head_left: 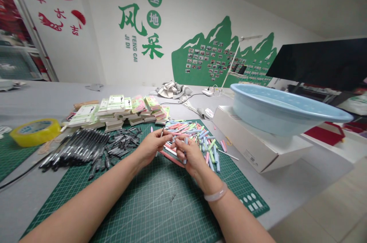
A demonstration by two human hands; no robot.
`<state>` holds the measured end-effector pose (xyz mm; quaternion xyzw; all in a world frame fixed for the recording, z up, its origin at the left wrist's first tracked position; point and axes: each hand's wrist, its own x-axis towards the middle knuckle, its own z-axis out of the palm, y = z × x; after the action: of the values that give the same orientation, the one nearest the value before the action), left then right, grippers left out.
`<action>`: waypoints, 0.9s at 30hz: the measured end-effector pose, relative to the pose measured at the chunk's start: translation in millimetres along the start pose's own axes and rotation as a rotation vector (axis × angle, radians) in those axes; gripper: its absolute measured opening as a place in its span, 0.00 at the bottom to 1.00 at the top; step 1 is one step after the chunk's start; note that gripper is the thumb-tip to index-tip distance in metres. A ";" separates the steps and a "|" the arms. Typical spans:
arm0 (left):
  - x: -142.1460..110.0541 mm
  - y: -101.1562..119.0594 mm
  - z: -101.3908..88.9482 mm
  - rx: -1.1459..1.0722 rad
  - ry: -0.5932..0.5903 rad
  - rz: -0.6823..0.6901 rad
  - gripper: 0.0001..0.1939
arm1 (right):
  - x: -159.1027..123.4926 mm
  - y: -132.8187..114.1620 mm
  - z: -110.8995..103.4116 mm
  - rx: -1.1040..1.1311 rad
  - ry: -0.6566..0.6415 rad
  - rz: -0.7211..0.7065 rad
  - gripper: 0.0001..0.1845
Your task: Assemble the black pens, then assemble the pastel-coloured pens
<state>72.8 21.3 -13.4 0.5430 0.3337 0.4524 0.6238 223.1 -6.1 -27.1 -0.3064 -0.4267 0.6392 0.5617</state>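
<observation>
Above the green cutting mat [160, 204], my two hands meet with their fingertips close together. My left hand [151, 145] is closed in a pinch around a thin pale rod [162, 133], which looks like a pen part with a dark tip. My right hand [191, 156] has its fingers curled around a light blue pen piece [186, 141]; part of it is hidden by the fingers. Just beyond lies a pile of pastel pen parts [210, 147] in pink, green, blue and white. Left of my left hand are black pens [83, 145] and shorter black pen parts [123, 141].
Stacked small boxes [116, 105] stand behind the pens. Yellow tape [37, 132] lies at the left. On the right, a blue basin [281, 113] rests on a white box [258, 147]. Crumpled cloth [172, 90] and a lamp [233, 59] are at the back.
</observation>
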 end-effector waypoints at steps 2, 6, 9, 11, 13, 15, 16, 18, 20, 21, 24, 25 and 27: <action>1.0 -1.2 -1.8 -0.028 -0.018 -0.023 0.16 | -0.2 -1.1 -0.3 0.041 -0.051 0.039 0.12; 2.1 -2.1 -3.5 -0.050 -0.033 -0.033 0.16 | 1.5 0.9 -5.1 0.094 -0.112 0.076 0.12; 2.3 -2.0 -3.7 -0.059 -0.038 -0.020 0.15 | 2.8 3.1 -7.8 0.104 -0.126 0.077 0.11; 2.2 -2.0 -3.6 -0.062 -0.039 -0.015 0.14 | 2.8 3.5 -7.7 0.085 -0.119 0.079 0.12; 2.1 -1.8 -3.3 -0.058 -0.036 -0.019 0.14 | 2.0 2.9 -6.5 0.059 -0.103 0.082 0.12; 2.0 -1.5 -2.9 -0.049 -0.038 -0.025 0.14 | 1.0 1.8 -5.0 0.040 -0.085 0.072 0.12; 1.9 -1.3 -2.7 -0.042 -0.040 -0.023 0.14 | 0.6 1.3 -4.4 0.034 -0.077 0.060 0.12; 1.7 -1.0 -2.5 -0.028 -0.042 -0.007 0.14 | 0.2 0.3 -3.7 0.020 -0.060 0.032 0.12; 1.3 -0.7 -2.3 -0.016 -0.050 0.009 0.14 | 0.2 -0.6 -3.6 0.007 -0.047 0.009 0.12; 1.0 -0.4 -2.2 -0.011 -0.055 0.015 0.14 | 0.3 -1.0 -3.8 0.003 -0.044 -0.002 0.11; 0.2 0.9 -1.9 0.002 -0.082 0.016 0.14 | 0.1 -2.4 -3.7 -0.011 -0.040 -0.027 0.10; -0.1 1.5 -1.9 0.007 -0.089 0.014 0.15 | -0.1 -3.0 -3.4 -0.018 -0.038 -0.031 0.10; -0.6 3.3 -2.4 0.016 -0.097 0.009 0.16 | -1.1 -4.6 -2.2 -0.032 -0.034 -0.032 0.10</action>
<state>69.7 21.7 -10.7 0.5708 0.3043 0.4256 0.6328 227.3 -6.8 -24.0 -0.2976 -0.4513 0.6281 0.5597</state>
